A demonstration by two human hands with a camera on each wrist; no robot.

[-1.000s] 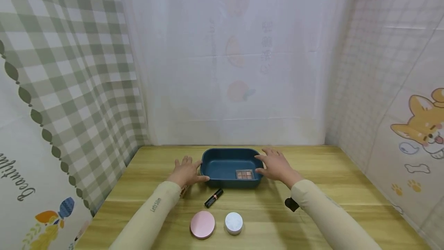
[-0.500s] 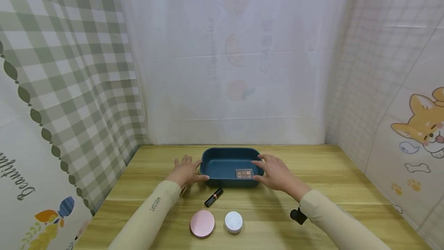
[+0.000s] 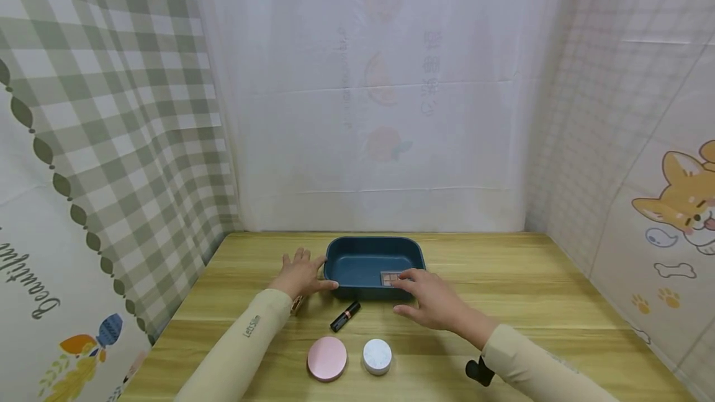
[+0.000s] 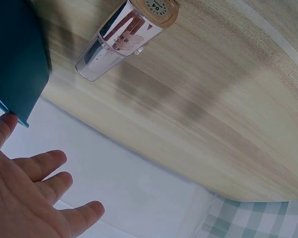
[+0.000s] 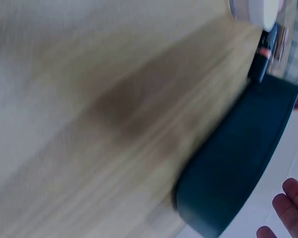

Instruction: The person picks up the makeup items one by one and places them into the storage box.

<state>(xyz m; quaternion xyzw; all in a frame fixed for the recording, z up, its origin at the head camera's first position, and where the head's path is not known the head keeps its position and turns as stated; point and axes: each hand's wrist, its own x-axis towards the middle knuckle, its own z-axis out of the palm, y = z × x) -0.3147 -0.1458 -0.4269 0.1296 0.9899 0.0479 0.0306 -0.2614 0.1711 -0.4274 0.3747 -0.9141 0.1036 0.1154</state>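
Note:
A dark blue rectangular tray [image 3: 352,294] stands at the back of the table, with a small makeup palette [image 3: 388,278] lying inside at the front right. My left hand [image 3: 298,276] is at the tray's left end, fingers spread, thumb and index fingertip right at the rim. Beneath that wrist lies a clear cosmetic tube [image 4: 107,47] with a gold cap. My right hand [image 3: 438,301] is over the tray's front right corner, fingers loosely bent with nothing between them; its fingers partly hide the palette. A black lipstick tube [image 3: 345,316] lies just in front of the tray.
Nearer on the wood-grain table are a pink round compact [image 3: 326,359] and a white round jar [image 3: 377,357]. A black object [image 3: 479,371] shows beside the right sleeve. Cloth curtains [image 3: 380,203] stand behind the table and along both sides.
My right hand has left the tray's right end and moved left and toward the front, to the front right corner. The left hand, tray and cosmetics stay where they were.

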